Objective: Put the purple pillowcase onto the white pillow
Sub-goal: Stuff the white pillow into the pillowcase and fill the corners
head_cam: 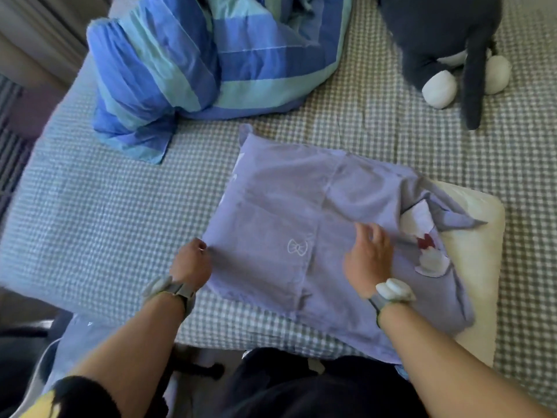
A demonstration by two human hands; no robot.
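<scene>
landmark: the bed, under a grey-and-white checked cover, carries everything named here.
blue striped duvet: bunched in a heap at the bed's far left part.
left hand: fingers curled tight, pinching the pillowcase's near-left corner, close to the bed's near edge; a grey band sits on the wrist.
purple pillowcase: spread flat in the middle of the bed, inside out as far as the seams suggest, a small white bow outline on it; its long axis runs left to right across the bed, slightly tilted, with a pointed corner aimed at the bed's far side.
right hand: lies on the pillowcase right of the bow, fingers loosely spread and blurred; gripping nothing that shows.
pillowcase right end: rumpled and turned back, showing a white-and-red print, lying over the pillow.
white pillow: on the bed's right part, mostly uncovered, long axis running near to far.
dark plush toy: at the bed's far right, white paws toward the pillow.
</scene>
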